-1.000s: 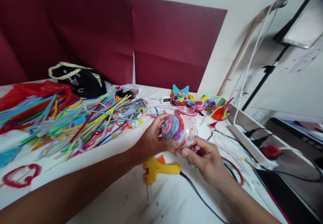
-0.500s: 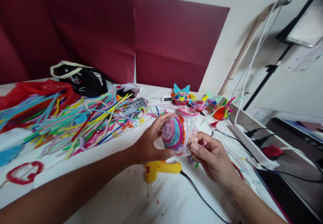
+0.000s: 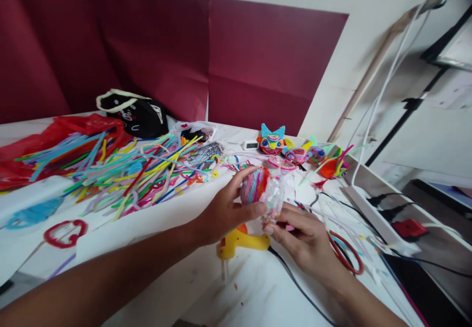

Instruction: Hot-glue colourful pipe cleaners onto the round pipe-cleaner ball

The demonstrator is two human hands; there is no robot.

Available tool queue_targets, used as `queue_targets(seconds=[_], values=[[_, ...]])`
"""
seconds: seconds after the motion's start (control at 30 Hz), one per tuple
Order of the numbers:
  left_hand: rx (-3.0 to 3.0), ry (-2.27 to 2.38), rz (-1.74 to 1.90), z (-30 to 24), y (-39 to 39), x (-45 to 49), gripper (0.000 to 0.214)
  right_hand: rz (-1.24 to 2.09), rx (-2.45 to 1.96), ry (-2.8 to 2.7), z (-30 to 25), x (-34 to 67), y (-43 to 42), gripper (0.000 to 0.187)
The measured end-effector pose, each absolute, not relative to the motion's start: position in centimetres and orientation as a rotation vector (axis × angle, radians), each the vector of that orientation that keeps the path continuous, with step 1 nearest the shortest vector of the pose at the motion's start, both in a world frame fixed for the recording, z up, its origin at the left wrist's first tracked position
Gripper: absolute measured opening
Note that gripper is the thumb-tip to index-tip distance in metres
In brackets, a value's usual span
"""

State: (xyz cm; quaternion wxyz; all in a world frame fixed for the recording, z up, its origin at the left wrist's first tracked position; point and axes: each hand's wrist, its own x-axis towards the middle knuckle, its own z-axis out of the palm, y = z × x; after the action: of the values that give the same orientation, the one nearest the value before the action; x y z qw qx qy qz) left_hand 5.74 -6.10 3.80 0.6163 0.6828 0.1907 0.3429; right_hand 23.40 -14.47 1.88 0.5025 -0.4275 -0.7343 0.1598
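Between my hands is a rounded clear plastic ball (image 3: 273, 192), partly wrapped in pink, blue, purple and orange pipe cleaners. My left hand (image 3: 230, 206) is closed around its wrapped side, thumb in front and fingers behind. At the lower right, the fingers of my right hand (image 3: 300, 233) pinch its clear edge. A bit of pink pipe cleaner (image 3: 290, 227) shows by those fingers; how it is held is hidden. Just below lies a yellow hot glue gun (image 3: 245, 242) with a glue stick out of its back, touched by neither hand.
Loose pipe cleaners (image 3: 147, 169) are heaped at the left beside a red plastic bag (image 3: 88, 128). Finished pipe-cleaner figures (image 3: 272, 140) and a small digital clock (image 3: 250, 145) stand at the back. A power strip (image 3: 383, 221) with plugs is at the right; the glue gun's black cord (image 3: 295, 282) runs forward.
The ball has been turned, so its coiled end faces away to the left and more clear plastic shows. My right hand has slid lower along its edge. The view has shifted left.
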Motion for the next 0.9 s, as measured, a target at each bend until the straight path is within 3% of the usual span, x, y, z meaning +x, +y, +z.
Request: queue_targets(seconds=[0.17, 0.5, 0.67, 0.9], values=[[1.575, 0.478, 0.877, 3.3, -6.0, 5.5, 0.070, 0.470, -1.057, -1.779, 1.6, 23.1, -14.4, 0.005], [1.916, 0.396, 0.989, 1.6, -4.9, 4.1, 0.094, 0.822, -1.124, -1.375, 2.2, 22.9, -14.5, 0.017], [1.894, 0.319, 1.029, 1.2, -4.6, 4.0, 0.095, 0.576, -1.144, -1.549, 1.8, 22.8, -14.7, 0.012], [1.531, 0.258, 0.815, 0.6, -4.5, 4.4, 0.092, 0.118, -1.103, -1.807, 1.5, 22.8, -14.6, 0.017]])
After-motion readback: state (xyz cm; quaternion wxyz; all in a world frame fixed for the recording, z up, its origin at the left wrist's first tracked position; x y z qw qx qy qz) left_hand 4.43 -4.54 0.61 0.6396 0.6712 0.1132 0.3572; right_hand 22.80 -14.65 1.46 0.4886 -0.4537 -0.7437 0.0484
